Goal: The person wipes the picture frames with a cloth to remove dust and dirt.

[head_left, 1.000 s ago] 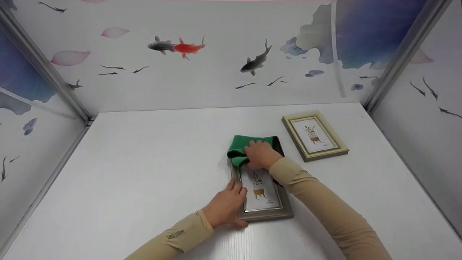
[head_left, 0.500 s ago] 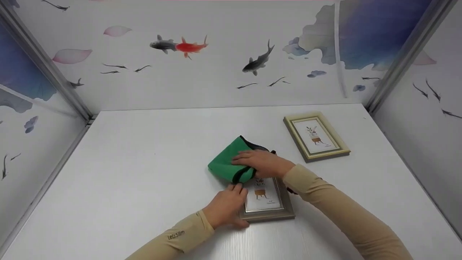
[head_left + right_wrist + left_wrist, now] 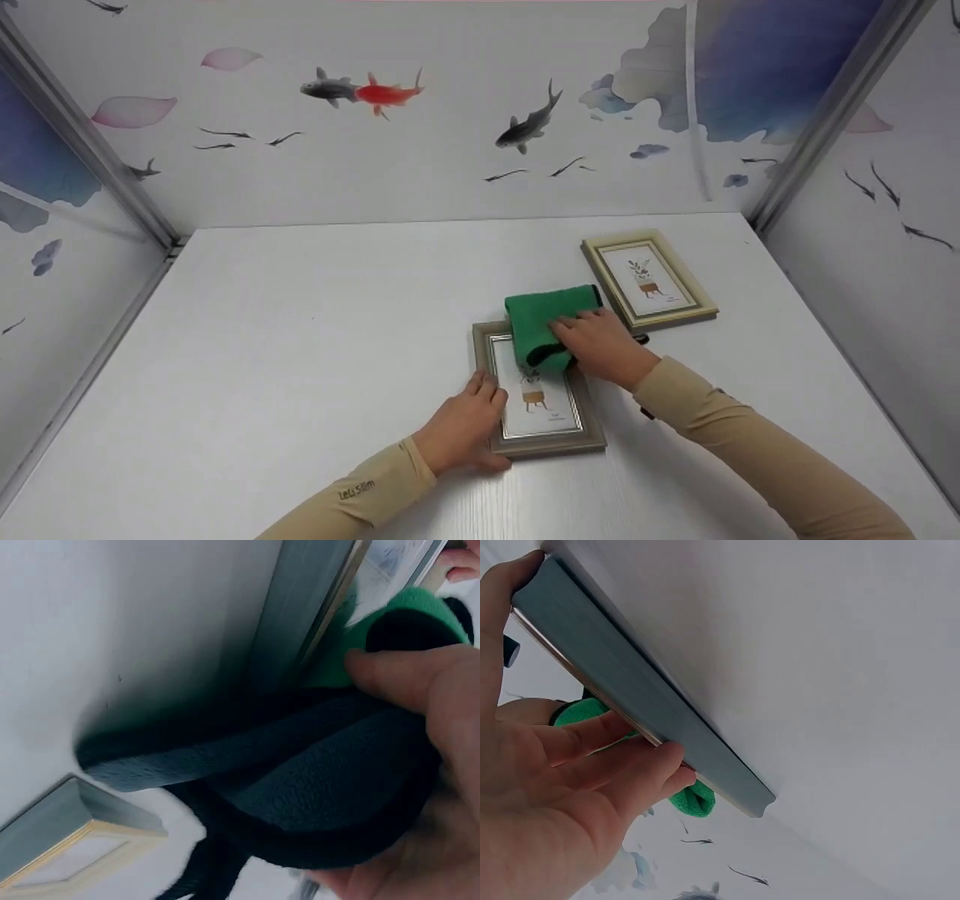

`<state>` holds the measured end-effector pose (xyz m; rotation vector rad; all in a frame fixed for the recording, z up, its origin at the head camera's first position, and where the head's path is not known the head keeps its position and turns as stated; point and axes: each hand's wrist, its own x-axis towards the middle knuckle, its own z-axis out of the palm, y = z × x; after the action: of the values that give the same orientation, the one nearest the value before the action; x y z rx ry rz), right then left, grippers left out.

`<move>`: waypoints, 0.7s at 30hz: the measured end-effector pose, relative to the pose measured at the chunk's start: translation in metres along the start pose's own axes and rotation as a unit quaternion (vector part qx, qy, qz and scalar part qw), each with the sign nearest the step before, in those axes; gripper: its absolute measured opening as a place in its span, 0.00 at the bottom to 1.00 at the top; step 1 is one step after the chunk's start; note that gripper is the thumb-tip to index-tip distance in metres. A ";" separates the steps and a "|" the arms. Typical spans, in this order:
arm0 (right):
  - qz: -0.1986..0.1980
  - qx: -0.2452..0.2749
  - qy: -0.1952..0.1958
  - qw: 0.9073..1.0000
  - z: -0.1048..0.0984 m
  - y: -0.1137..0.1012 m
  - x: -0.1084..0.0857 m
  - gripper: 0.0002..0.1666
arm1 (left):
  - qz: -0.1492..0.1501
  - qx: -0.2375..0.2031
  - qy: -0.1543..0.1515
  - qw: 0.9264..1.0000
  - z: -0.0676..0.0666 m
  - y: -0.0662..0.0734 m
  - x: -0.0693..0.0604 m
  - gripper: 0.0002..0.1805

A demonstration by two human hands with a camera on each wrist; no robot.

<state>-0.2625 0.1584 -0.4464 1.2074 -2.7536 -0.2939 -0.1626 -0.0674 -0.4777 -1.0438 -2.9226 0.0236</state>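
Note:
A picture frame (image 3: 555, 445) with a brownish-silver border lies face up on the white table. My left hand (image 3: 459, 426) holds it by the lower left corner, thumb at the near edge and fingertips over the left border. In the left wrist view that hand (image 3: 577, 780) spans the frame's side (image 3: 641, 679). My right hand (image 3: 606, 346) grips a folded green cloth (image 3: 544, 319) with dark trim, which covers the frame's upper right part. The right wrist view shows the thumb on top of the cloth (image 3: 322, 765), its dark folds hanging past the frame's side.
A second picture frame (image 3: 697, 309), gold-bordered, lies at the back right, close to the cloth and right hand. White panels (image 3: 420, 172) printed with fish and petals enclose the table (image 3: 300, 337) at the back and both sides.
The right hand swept the cloth from the frame's top to its left side, then back over to the upper right. The left hand stays on the same corner.

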 end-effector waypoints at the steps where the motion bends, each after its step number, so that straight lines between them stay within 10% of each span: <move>1: 0.011 -0.013 -0.002 1.000 0.000 -0.005 0.002 0.29 | 0.000 -0.003 0.002 1.000 0.000 -0.001 0.000 0.47; 7: 0.050 0.005 -0.027 0.998 -0.007 -0.036 0.027 0.16 | 0.006 -0.017 0.013 1.000 0.000 -0.002 0.000 0.46; 12: 0.000 0.111 -0.032 0.993 -0.014 -0.044 0.047 0.08 | 0.015 -0.006 0.020 1.000 -0.001 -0.003 0.000 0.44; 21: -0.085 0.240 -0.105 0.962 -0.008 -0.021 0.045 0.34 | 0.006 -0.014 -0.007 1.000 -0.005 -0.002 0.001 0.44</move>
<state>-0.2763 0.1106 -0.4413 1.6078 -3.0114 0.2690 -0.1641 -0.0683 -0.4731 -1.0697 -2.9368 -0.0090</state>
